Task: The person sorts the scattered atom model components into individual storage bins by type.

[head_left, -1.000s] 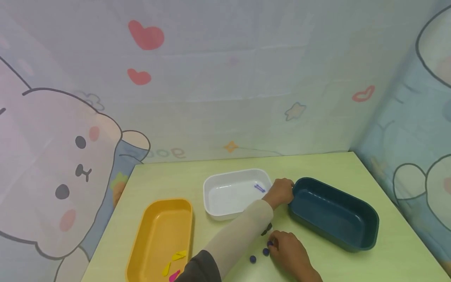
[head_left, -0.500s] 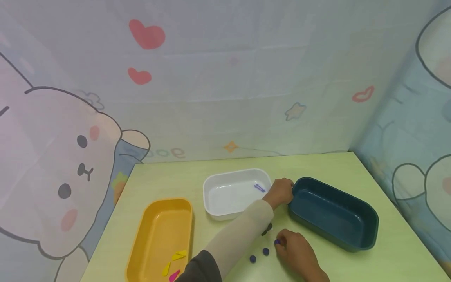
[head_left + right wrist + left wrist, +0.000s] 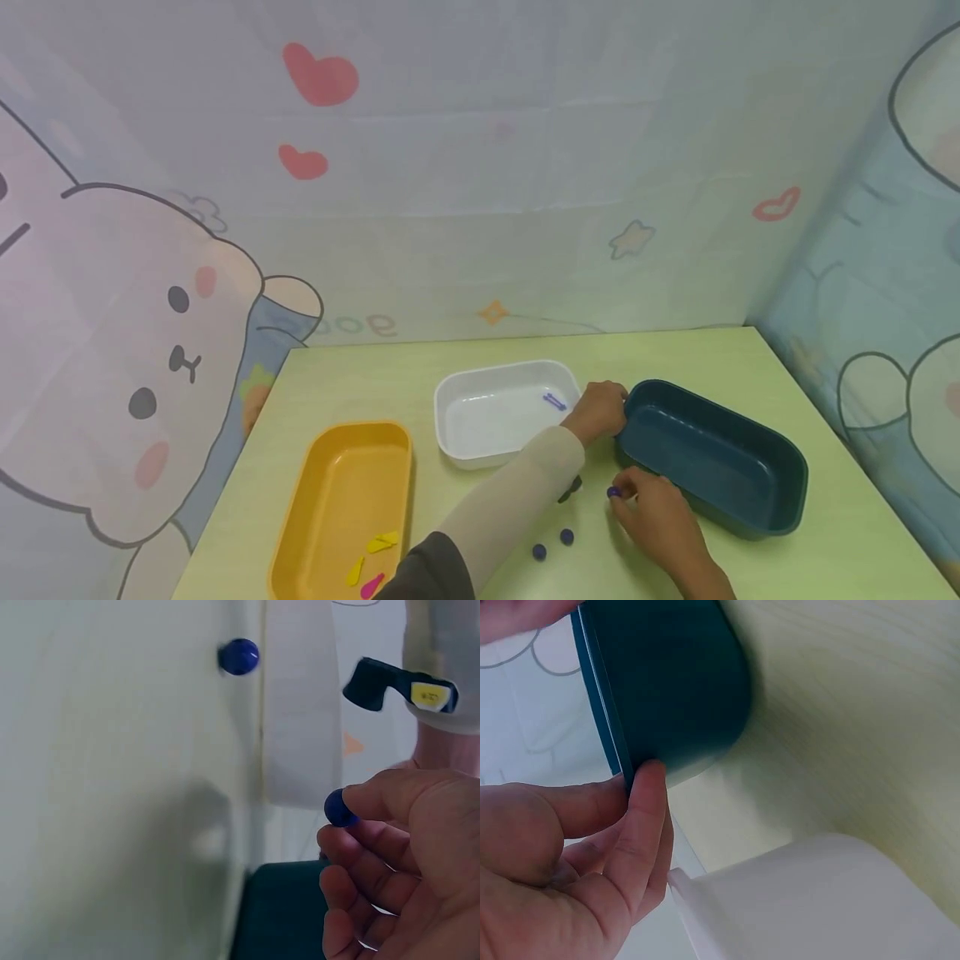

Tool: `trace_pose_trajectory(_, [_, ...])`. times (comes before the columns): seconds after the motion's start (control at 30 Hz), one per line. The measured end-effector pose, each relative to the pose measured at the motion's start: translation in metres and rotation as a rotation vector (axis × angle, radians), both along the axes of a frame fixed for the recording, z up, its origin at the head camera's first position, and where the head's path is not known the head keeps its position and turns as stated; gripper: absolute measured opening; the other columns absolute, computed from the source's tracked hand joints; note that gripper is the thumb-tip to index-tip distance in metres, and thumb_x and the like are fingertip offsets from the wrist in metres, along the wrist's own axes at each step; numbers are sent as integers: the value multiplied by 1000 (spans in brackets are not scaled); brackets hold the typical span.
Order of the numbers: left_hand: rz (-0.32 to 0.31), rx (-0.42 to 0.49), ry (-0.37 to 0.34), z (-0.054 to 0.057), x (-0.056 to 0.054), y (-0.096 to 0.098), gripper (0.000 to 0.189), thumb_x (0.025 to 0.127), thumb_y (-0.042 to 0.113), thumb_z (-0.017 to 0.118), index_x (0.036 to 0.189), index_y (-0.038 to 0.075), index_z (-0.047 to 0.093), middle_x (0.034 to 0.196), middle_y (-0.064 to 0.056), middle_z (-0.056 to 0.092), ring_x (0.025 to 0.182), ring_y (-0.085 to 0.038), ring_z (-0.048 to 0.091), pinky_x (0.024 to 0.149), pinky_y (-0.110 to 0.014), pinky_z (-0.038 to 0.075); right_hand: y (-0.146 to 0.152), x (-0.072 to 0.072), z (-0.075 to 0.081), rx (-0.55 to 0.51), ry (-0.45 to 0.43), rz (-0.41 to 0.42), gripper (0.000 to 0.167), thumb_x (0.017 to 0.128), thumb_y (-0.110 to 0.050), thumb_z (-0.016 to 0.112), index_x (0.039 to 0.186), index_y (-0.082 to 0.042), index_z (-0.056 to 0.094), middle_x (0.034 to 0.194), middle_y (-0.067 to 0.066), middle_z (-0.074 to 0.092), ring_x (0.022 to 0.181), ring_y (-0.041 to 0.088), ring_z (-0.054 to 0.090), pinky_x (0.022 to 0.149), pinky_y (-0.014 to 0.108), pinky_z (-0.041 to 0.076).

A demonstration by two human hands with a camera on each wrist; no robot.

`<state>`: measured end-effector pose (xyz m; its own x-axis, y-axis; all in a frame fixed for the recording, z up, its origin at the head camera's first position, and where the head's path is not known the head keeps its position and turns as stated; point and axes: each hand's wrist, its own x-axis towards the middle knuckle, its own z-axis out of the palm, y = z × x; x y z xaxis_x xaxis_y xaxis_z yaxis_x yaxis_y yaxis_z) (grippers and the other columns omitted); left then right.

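My left hand (image 3: pixel 600 410) reaches across to the dark teal tray (image 3: pixel 720 450) and pinches its near left corner rim. In the left wrist view, the thumb and fingers (image 3: pixel 646 802) lie on either side of that rim. Just in front of the tray, my right hand (image 3: pixel 660 512) holds a small dark blue ball (image 3: pixel 340 808) between thumb and fingertips, above the tabletop. Two more blue balls, one at the left (image 3: pixel 539 552) and one closer (image 3: pixel 567 537), rest on the table left of the right hand.
A white tray (image 3: pixel 480 458) with a small purple piece (image 3: pixel 555 402) stands behind the left forearm. On the left is a yellow tray (image 3: pixel 337 483) holding yellow pieces (image 3: pixel 381 542) and a pink one (image 3: pixel 372 586). The left sleeve (image 3: pixel 517 483) crosses the table's middle. A printed cloth hangs behind.
My right hand has picked the blue ball up from beside the other two and moved right and away from me, closer to the teal tray. The left hand keeps its grip on the rim.
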<state>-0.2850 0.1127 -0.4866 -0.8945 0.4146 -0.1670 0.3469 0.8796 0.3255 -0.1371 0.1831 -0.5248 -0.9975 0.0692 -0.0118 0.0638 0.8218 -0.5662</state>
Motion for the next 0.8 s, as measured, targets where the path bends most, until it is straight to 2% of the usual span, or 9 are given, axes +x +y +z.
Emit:
trace_pose_trajectory(0.2, [-12, -9, 17, 1, 1, -1, 36, 92, 11, 64, 126, 21, 72, 128, 9, 70, 122, -8, 62, 97, -16, 49, 13, -3, 15, 17, 63, -2, 11, 88, -18, 74, 98, -13, 72, 89, -3, 73, 87, 22, 65, 76, 47, 52])
trace_pose_trajectory(0.3, [-8, -3, 18, 1, 1, -1, 37, 91, 11, 65, 126, 20, 73, 127, 9, 71, 121, -8, 63, 97, -16, 49, 21, -6, 16, 33, 86, -12, 13, 88, -18, 74, 99, -12, 72, 88, -2, 74, 85, 22, 66, 76, 49, 52])
trace_pose_trajectory(0.5, [-2, 3, 20, 0, 0, -1, 37, 90, 11, 65, 124, 20, 73, 125, 9, 72, 120, -9, 64, 97, -16, 49, 37, -13, 15, 54, 106, -50, 19, 88, -16, 74, 102, -5, 72, 86, 3, 74, 79, 22, 64, 69, 44, 50])
trace_pose_trajectory(0.8, [-7, -5, 26, -1, -2, -1, 38, 88, 12, 66, 124, 21, 73, 125, 9, 72, 121, -12, 63, 99, -18, 49, 51, -19, 14, 66, 47, -110, 22, 90, -18, 70, 106, -2, 70, 91, 8, 73, 82, 27, 64, 71, 49, 50])
